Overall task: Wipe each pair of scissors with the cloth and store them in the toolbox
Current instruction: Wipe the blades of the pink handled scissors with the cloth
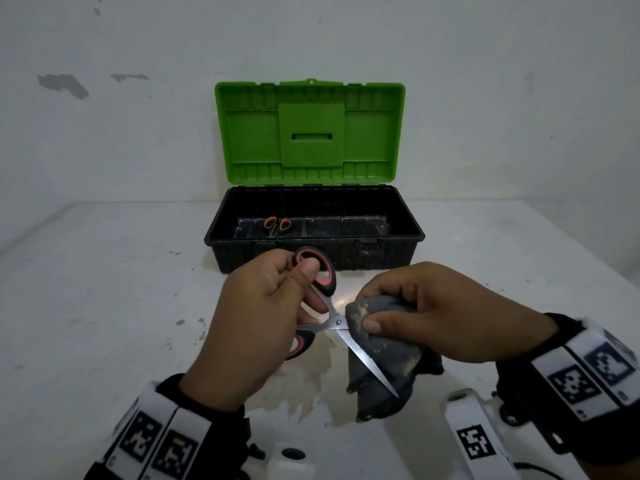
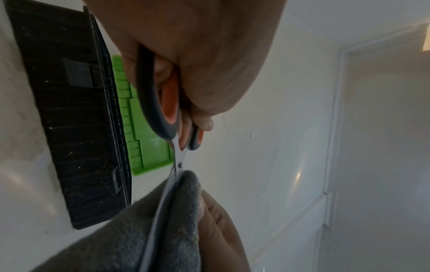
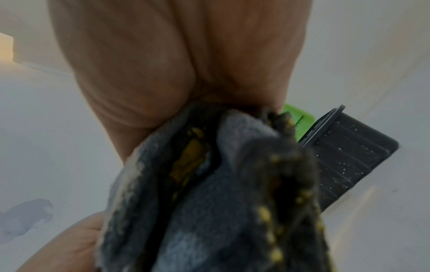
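Scissors (image 1: 332, 320) sit opened in your left hand (image 1: 249, 327), above the table; your right hand (image 1: 433, 317) pinches the grey cloth (image 1: 384, 362) over one blade, hiding it. Smaller orange-handled scissors (image 1: 277, 226) lie half-hidden in the toolbox (image 1: 405, 233).

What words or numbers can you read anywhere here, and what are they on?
None: no words, brands or numbers can be read in any view.
Wrist bands: black-and-white square code patterns only, no letters.
White camera mount: one more square code pattern, no letters.
Toolbox, its green lid, both scissors and the cloth: no readable print.
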`<action>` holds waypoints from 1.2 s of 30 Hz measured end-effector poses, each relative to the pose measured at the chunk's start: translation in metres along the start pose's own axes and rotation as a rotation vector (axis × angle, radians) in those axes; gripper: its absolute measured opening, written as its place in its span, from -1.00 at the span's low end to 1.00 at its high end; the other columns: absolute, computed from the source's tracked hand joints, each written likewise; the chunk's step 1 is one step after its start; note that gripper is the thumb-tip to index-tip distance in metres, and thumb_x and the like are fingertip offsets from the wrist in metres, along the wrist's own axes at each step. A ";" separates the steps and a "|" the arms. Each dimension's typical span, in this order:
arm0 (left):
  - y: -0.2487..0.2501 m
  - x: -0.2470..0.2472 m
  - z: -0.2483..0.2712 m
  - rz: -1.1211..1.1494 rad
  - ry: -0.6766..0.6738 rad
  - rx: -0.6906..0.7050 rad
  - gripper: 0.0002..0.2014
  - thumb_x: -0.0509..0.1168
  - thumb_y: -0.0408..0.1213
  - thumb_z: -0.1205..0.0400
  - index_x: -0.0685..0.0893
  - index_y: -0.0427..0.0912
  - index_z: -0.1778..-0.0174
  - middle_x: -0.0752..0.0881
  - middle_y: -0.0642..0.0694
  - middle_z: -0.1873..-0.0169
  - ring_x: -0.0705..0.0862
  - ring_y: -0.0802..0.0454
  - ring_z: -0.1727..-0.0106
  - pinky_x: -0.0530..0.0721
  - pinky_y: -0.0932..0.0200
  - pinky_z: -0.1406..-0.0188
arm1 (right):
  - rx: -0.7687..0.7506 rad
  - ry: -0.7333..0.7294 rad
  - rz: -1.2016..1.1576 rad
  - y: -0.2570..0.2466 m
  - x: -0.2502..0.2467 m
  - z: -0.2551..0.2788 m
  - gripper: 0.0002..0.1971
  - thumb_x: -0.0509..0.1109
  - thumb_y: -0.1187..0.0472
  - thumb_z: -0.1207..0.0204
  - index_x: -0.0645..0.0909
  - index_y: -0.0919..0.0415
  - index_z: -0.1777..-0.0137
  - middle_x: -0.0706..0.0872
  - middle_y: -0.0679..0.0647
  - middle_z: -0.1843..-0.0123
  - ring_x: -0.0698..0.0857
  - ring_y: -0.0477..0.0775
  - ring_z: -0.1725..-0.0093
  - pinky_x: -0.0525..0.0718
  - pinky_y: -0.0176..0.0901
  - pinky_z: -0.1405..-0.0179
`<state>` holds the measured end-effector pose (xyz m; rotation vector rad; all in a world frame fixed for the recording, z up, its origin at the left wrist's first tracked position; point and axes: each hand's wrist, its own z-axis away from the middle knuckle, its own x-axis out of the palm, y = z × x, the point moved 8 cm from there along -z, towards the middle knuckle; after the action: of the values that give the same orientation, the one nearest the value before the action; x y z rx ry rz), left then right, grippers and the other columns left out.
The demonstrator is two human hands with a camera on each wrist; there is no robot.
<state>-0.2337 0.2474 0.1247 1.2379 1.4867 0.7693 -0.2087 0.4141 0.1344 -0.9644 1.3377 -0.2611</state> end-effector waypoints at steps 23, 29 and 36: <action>-0.024 -0.030 0.001 0.353 0.346 -0.155 -0.69 0.19 -0.02 -0.74 0.67 -0.11 0.18 0.71 0.01 0.48 0.50 0.23 0.54 0.38 0.34 0.68 | 0.095 0.563 -0.238 0.046 -0.051 0.038 -0.84 0.43 0.08 -0.50 0.79 0.12 0.12 0.84 0.08 0.21 0.78 0.01 0.25 0.71 -0.21 0.29; -0.025 -0.014 0.007 0.331 0.370 -0.143 -0.68 0.18 0.02 -0.74 0.69 -0.11 0.11 0.69 0.01 0.44 0.54 0.20 0.50 0.45 0.30 0.63 | 0.041 0.552 -0.482 0.024 -0.010 0.014 -0.77 0.39 0.05 -0.47 0.76 0.20 0.07 0.84 0.09 0.23 0.79 -0.03 0.28 0.66 -0.31 0.37; -0.024 -0.016 0.011 0.255 0.432 -0.103 -0.71 0.16 0.04 -0.73 0.64 -0.03 0.14 0.70 0.06 0.43 0.59 0.27 0.49 0.56 0.30 0.55 | 0.022 0.425 -0.393 0.003 0.015 0.003 -0.75 0.36 -0.04 -0.51 0.79 0.05 0.01 0.83 0.00 0.10 0.81 0.02 0.12 0.82 0.05 0.17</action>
<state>-0.2309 0.2247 0.1047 1.2481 1.6199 1.3335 -0.2031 0.4073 0.1220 -1.1933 1.5121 -0.8152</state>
